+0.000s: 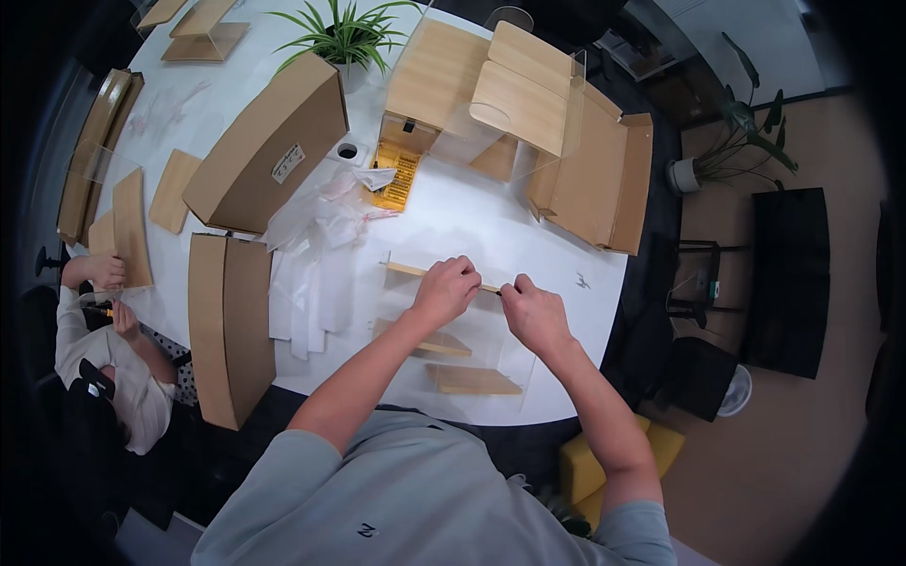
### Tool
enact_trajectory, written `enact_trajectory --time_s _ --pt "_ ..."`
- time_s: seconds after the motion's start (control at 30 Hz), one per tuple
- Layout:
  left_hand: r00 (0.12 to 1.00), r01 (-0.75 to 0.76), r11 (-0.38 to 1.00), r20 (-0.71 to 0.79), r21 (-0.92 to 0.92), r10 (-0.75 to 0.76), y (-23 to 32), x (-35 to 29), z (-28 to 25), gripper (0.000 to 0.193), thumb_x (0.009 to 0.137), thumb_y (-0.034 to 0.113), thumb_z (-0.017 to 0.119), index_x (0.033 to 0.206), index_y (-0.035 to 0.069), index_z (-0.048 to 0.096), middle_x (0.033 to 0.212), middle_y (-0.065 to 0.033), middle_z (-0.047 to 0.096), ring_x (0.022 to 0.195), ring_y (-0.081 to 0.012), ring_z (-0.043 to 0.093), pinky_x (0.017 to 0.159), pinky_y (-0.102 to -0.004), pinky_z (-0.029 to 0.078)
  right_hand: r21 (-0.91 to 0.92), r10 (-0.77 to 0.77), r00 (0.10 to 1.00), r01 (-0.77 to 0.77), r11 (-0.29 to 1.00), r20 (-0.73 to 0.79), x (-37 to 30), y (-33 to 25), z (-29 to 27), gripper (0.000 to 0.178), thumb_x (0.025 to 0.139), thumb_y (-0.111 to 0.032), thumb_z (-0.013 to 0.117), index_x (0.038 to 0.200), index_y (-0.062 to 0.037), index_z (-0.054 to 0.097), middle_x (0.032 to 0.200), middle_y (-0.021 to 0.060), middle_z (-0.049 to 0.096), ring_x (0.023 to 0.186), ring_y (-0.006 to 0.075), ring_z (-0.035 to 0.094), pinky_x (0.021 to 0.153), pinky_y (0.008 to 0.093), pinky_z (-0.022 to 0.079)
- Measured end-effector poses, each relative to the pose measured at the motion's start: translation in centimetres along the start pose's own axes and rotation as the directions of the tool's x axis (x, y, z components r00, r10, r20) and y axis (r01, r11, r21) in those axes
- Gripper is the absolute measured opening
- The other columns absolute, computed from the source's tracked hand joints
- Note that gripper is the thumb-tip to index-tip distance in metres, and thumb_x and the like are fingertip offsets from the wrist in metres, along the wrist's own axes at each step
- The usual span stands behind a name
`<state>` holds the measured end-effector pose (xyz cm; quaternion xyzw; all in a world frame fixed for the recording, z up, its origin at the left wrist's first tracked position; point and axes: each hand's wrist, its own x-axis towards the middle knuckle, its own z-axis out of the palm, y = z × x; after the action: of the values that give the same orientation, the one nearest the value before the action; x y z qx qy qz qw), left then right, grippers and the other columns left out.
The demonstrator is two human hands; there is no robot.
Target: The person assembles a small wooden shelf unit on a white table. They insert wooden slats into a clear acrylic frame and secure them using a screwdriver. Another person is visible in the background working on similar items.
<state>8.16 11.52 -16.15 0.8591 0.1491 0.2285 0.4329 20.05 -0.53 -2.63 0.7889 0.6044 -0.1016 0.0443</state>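
Note:
A light wood and clear acrylic shelf unit stands in front of me on the white table, its top board (406, 270) seen nearly edge-on. Two lower boards, an upper one (439, 341) and a nearer one (474, 380), sit between the clear panels. My left hand (444, 296) is closed at the top board's edge, its fingertips pinched; what they grip is hidden. My right hand (536, 315) is pinched at the right end of the same board, beside a small dark bit (498, 291) at its fingertips. I cannot make out what it holds.
Cardboard boxes (269, 151) (231, 325) and plastic wrapping (316, 250) lie left. Behind are an orange bit case (396, 179), a tape roll (347, 152), a larger wood-and-acrylic unit (444, 71) and an open carton (604, 179). Far left, another person (123, 377) handles a board.

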Motion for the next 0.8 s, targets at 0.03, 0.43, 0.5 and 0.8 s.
enact_trajectory --time_s 0.03,0.43,0.5,0.8 --pt "1.0 0.002 1.0 -0.003 -0.002 -0.002 -0.1 -0.1 0.0 0.006 0.078 0.008 0.073 0.079 0.009 0.067 0.089 -0.0031 0.06 0.086 -0.0228 0.061 0.075 -0.0385 0.048 -0.014 -0.009 1.0 0.009 1.0 0.006 0.2 -0.2 -0.1 0.003 0.084 -0.006 0.059 0.084 -0.0044 0.062 0.083 0.0117 0.059 0.061 0.027 0.065 0.051 0.0397 0.053" --pt "0.999 -0.017 1.0 -0.04 0.021 0.017 -0.4 -0.2 0.1 0.007 0.075 0.007 0.074 0.076 0.008 0.067 0.087 -0.0034 0.06 0.084 -0.0232 0.061 0.073 -0.0387 0.049 -0.179 -0.199 0.974 0.217 0.96 0.113 2.0 -1.8 -1.2 0.006 0.084 -0.008 0.06 0.086 -0.004 0.063 0.085 0.0113 0.061 0.064 0.0234 0.068 0.049 0.0384 0.054" --pt "1.0 -0.009 0.999 -0.022 0.03 0.01 -0.5 -0.3 0.2 0.004 0.077 0.009 0.072 0.077 0.009 0.068 0.088 -0.0033 0.06 0.086 -0.0224 0.061 0.076 -0.0383 0.048 -0.172 -0.16 0.969 0.193 0.966 0.19 2.4 -1.8 -0.9 0.007 0.084 -0.01 0.061 0.085 -0.0035 0.064 0.082 0.0121 0.062 0.063 0.0259 0.068 0.051 0.0397 0.054" --pt "0.999 -0.012 0.999 -0.05 0.035 0.014 -0.6 -0.6 0.4 0.006 0.076 0.008 0.074 0.076 0.009 0.068 0.087 -0.0023 0.06 0.085 -0.0226 0.061 0.076 -0.0383 0.049 -0.02 0.073 0.966 -0.07 0.997 0.248 2.9 -1.8 -0.9 0.012 0.084 -0.013 0.062 0.083 -0.0011 0.065 0.085 0.0136 0.063 0.064 0.0327 0.068 0.058 0.0448 0.057"
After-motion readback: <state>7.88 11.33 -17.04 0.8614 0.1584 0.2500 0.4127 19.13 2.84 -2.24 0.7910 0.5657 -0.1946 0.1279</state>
